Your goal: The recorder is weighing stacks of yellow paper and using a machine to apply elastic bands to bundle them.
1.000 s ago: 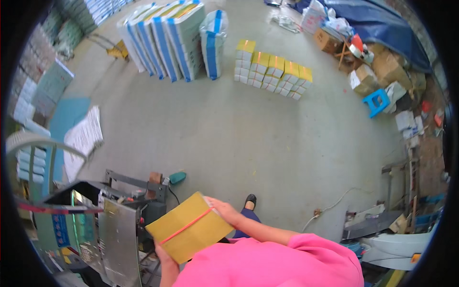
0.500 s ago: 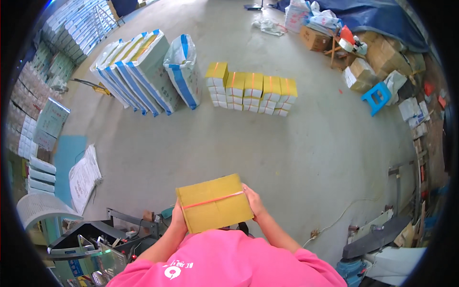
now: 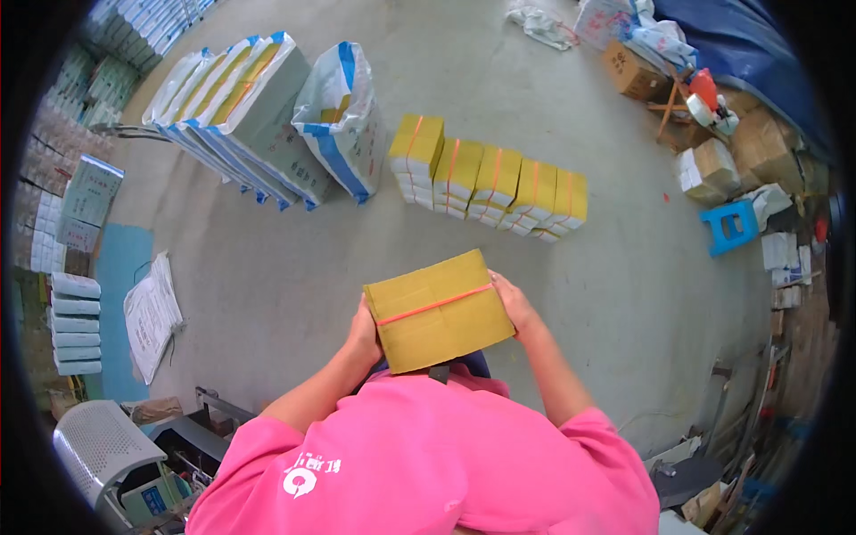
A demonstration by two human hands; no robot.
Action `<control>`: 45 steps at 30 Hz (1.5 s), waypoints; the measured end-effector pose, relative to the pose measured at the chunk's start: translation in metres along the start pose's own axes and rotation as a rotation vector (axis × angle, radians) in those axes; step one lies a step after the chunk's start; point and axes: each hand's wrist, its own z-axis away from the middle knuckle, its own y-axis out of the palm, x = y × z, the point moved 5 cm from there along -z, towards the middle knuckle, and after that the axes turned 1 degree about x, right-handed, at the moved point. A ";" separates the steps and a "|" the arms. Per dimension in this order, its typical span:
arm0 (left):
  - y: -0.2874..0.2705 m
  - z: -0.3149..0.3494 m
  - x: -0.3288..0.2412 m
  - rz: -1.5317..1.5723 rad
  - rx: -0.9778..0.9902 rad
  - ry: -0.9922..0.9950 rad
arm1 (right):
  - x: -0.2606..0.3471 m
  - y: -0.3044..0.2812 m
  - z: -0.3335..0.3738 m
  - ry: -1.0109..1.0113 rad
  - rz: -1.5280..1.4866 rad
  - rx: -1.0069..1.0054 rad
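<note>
Between my two hands I carry a strapped bundle (image 3: pixel 446 325) with a yellow-brown cardboard top and one pinkish-red band across it, tilted up on its right side. My left hand (image 3: pixel 364 332) grips its left end. At the opposite end, my right hand (image 3: pixel 515 305) has its fingers wrapped against the edge. Ahead on the floor stand stacks of similar white bundles (image 3: pixel 486 192) with yellow tops and red bands. Left of them is an upright, open-topped white sack (image 3: pixel 343 134) with blue stripes and a yellow-topped bundle inside. The underside of my bundle is hidden.
Several filled white-and-blue sacks (image 3: pixel 245 125) lean in a row at the far left. A blue plastic stool (image 3: pixel 731 227) and cardboard boxes (image 3: pixel 635 71) line the right side. At lower left stands a machine with a perforated grey cover (image 3: pixel 107 446). A flat white sack (image 3: pixel 153 312) lies nearby.
The bundle and both hands have moved up and to the right in view, away from my body. The floor stacks appear nearer and more slanted as the view has shifted.
</note>
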 end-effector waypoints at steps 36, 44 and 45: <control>0.168 -0.607 -0.014 0.736 -0.443 -0.108 | 0.060 -0.156 -0.755 0.578 0.882 0.534; 0.156 -0.537 -0.005 0.545 -0.408 -0.102 | 0.064 -0.184 -0.769 0.196 1.364 0.258; 0.144 -0.509 0.012 0.529 -0.416 -0.101 | 0.078 -0.190 -0.760 -0.061 1.444 0.034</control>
